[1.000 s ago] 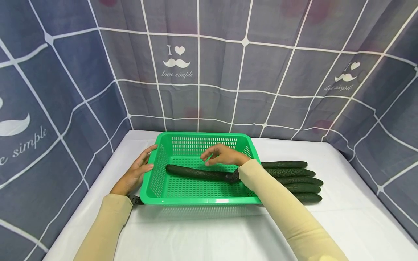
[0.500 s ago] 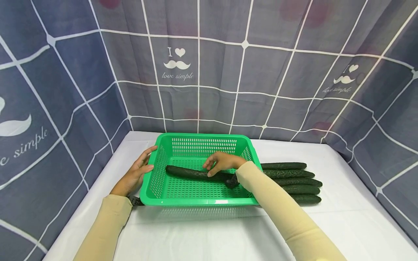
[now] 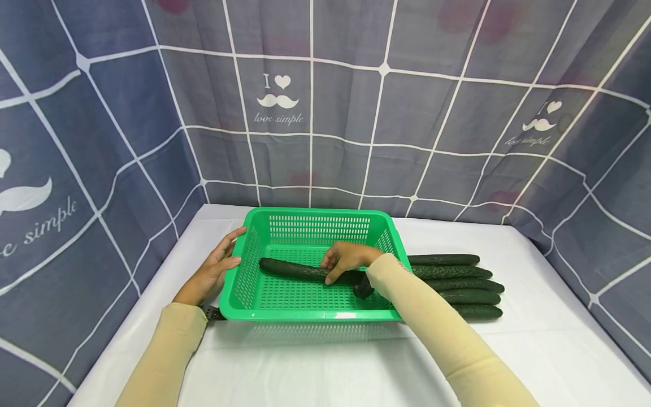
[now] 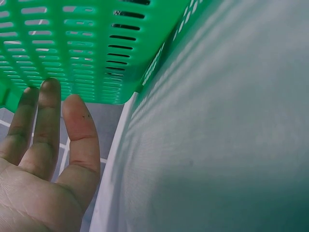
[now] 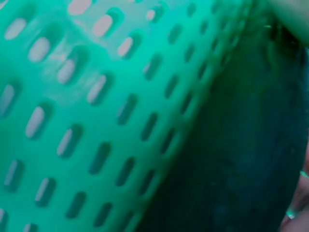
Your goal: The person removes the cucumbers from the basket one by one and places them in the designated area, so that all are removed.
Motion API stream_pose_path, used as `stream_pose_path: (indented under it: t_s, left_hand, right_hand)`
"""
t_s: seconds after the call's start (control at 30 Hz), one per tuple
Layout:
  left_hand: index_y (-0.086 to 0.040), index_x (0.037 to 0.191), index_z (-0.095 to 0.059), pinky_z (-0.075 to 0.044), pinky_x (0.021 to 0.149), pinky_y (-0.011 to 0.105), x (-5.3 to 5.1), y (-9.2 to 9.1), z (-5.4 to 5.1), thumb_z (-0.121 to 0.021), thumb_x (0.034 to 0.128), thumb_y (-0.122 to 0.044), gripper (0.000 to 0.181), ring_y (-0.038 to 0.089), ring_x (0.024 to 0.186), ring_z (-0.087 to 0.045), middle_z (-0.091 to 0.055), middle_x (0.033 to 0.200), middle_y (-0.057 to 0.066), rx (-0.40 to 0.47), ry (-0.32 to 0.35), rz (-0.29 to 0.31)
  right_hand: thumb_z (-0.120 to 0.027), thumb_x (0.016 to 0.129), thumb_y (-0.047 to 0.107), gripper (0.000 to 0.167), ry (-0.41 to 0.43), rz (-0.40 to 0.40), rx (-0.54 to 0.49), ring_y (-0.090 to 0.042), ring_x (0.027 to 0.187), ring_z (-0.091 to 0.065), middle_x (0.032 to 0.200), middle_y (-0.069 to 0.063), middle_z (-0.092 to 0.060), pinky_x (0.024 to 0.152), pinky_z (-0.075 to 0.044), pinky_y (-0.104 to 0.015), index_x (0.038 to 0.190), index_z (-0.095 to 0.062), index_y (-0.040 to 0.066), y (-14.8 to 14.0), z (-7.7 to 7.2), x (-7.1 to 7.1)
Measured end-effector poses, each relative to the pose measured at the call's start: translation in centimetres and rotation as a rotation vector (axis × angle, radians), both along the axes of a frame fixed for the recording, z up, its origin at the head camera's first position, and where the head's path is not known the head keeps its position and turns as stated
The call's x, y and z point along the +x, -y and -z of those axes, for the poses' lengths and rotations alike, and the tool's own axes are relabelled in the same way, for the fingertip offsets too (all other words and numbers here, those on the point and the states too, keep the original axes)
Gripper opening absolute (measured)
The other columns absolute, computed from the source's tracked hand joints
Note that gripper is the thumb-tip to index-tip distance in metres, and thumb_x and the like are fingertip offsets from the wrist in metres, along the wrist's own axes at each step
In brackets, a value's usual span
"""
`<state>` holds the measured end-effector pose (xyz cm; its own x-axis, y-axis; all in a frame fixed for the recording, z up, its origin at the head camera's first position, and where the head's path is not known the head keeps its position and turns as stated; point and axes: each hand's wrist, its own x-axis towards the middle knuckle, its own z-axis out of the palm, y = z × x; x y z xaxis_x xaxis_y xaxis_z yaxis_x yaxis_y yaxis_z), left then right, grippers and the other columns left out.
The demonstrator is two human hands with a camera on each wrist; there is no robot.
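Observation:
A dark green cucumber (image 3: 290, 268) lies lengthwise across the bottom of a green slotted plastic basket (image 3: 305, 315). My right hand (image 3: 351, 257) reaches into the basket and grips the cucumber right of its middle, thumb on the near side and fingers on the far side. Up close in the right wrist view, the cucumber (image 5: 231, 140) fills the right half against the basket floor (image 5: 63, 121). My left hand (image 3: 207, 274) rests against the basket's left side with fairly straight fingers. In the left wrist view, those fingertips (image 4: 49, 87) touch the slotted outer wall (image 4: 87, 63).
Several more cucumbers (image 3: 458, 284) lie side by side on the white tabletop (image 3: 305, 367), right of the basket; my right forearm partly hides them. A grey checked curtain (image 3: 335, 102) encloses the table at the back and sides.
My right hand has come down toward the near side, from above the basket floor onto the cucumber, and now grips it. My left hand and the basket have stayed in place.

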<state>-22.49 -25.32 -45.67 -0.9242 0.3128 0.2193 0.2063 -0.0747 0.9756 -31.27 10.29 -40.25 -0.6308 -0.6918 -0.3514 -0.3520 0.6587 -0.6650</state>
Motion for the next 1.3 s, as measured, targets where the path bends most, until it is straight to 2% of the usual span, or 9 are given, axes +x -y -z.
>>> stream_pose_path:
  t_s: [0.13, 0.17, 0.33, 0.63, 0.77, 0.87, 0.97, 1.1, 1.3]
  left_hand:
    - [-0.026, 0.169, -0.034, -0.01, 0.124, 0.064, 0.0, 0.0, 0.0, -0.056, 0.1033, -0.015, 0.07, 0.041, 0.162, -0.002, -0.006, 0.177, 0.022, -0.005, -0.006, -0.008]
    - [-0.026, 0.169, -0.034, -0.003, 0.122, 0.071, 0.0, 0.0, 0.0, -0.056, 0.103, -0.015, 0.07, 0.045, 0.162, 0.005, -0.002, 0.178, 0.022, -0.01, -0.011, -0.013]
    - [-0.024, 0.168, -0.036, 0.01, 0.119, 0.078, -0.1, 0.1, 0.1, -0.057, 0.1019, -0.014, 0.07, 0.048, 0.161, 0.019, 0.009, 0.18, 0.02, -0.023, -0.033, -0.025]
    - [-0.024, 0.169, -0.034, 0.007, 0.119, 0.078, -0.2, 0.1, 0.1, -0.057, 0.1026, -0.015, 0.07, 0.048, 0.162, 0.015, 0.005, 0.179, 0.021, -0.017, -0.03, -0.011]
    - [-0.024, 0.169, -0.033, -0.002, 0.121, 0.075, 0.0, 0.1, 0.2, -0.057, 0.1036, -0.017, 0.07, 0.046, 0.161, 0.003, -0.002, 0.177, 0.022, -0.021, -0.025, -0.017]
    - [-0.025, 0.17, -0.031, -0.008, 0.12, 0.074, 0.0, 0.1, 0.3, -0.056, 0.1038, -0.017, 0.071, 0.046, 0.159, -0.004, -0.008, 0.175, 0.024, -0.025, -0.009, -0.008]
    - [-0.024, 0.17, -0.031, -0.002, 0.12, 0.077, 0.0, 0.0, 0.3, -0.057, 0.1032, -0.018, 0.072, 0.046, 0.16, 0.003, -0.004, 0.176, 0.023, -0.029, -0.014, -0.003]
    - [-0.022, 0.169, -0.033, 0.008, 0.117, 0.081, -0.2, 0.1, 0.2, -0.058, 0.1023, -0.018, 0.072, 0.048, 0.161, 0.015, 0.005, 0.179, 0.02, -0.026, -0.037, -0.008]
    - [-0.021, 0.169, -0.033, 0.011, 0.116, 0.082, -0.1, 0.2, 0.1, -0.058, 0.1019, -0.016, 0.072, 0.05, 0.161, 0.019, 0.01, 0.179, 0.019, -0.036, -0.042, -0.019]
  right_hand:
    - [-0.088, 0.091, 0.011, 0.03, -0.041, -0.033, 0.0, -0.014, 0.098, -0.063, 0.11, -0.004, -0.073, 0.092, -0.056, -0.033, 0.118, -0.078, 0.002, 0.1, 0.1, 0.1]
    - [-0.088, 0.092, 0.012, 0.028, -0.052, -0.046, 0.0, -0.013, 0.097, -0.063, 0.109, -0.003, -0.073, 0.091, -0.056, -0.032, 0.117, -0.078, 0.002, 0.1, 0.1, 0.1]
    - [-0.086, 0.093, 0.012, 0.022, -0.104, -0.09, -0.001, -0.011, 0.094, -0.064, 0.105, -0.002, -0.074, 0.088, -0.055, -0.031, 0.111, -0.079, 0.003, 0.1, 0.2, -0.2]
    - [-0.082, 0.095, 0.012, 0.018, -0.094, -0.11, -0.018, -0.009, 0.087, -0.058, 0.1, 0.0, -0.071, 0.084, -0.052, -0.03, 0.11, -0.078, 0.003, 0.1, -0.1, -0.4]
    - [-0.078, 0.098, 0.011, 0.018, -0.03, -0.096, -0.032, -0.009, 0.085, -0.059, 0.101, -0.002, -0.073, 0.083, -0.053, -0.03, 0.112, -0.076, 0.001, 0.1, -0.2, -0.3]
    - [-0.079, 0.098, 0.013, 0.021, -0.022, -0.084, -0.02, -0.01, 0.094, -0.068, 0.11, -0.004, -0.076, 0.089, -0.057, -0.032, 0.116, -0.075, 0.001, -0.1, -0.2, -0.3]
    - [-0.08, 0.097, 0.012, 0.025, -0.048, -0.069, -0.033, -0.014, 0.101, -0.071, 0.115, -0.008, -0.076, 0.092, -0.058, -0.035, 0.119, -0.075, 0.0, -0.3, -0.5, -0.2]
    - [-0.081, 0.095, 0.009, 0.025, -0.098, -0.036, -0.097, -0.015, 0.097, -0.071, 0.11, -0.008, -0.077, 0.089, -0.059, -0.035, 0.117, -0.076, -0.001, -0.3, -0.8, -0.3]
    - [-0.084, 0.093, 0.007, 0.024, -0.139, 0.002, -0.169, -0.011, 0.094, -0.07, 0.105, -0.005, -0.077, 0.088, -0.058, -0.034, 0.115, -0.077, 0.0, -0.3, -1.0, -0.6]
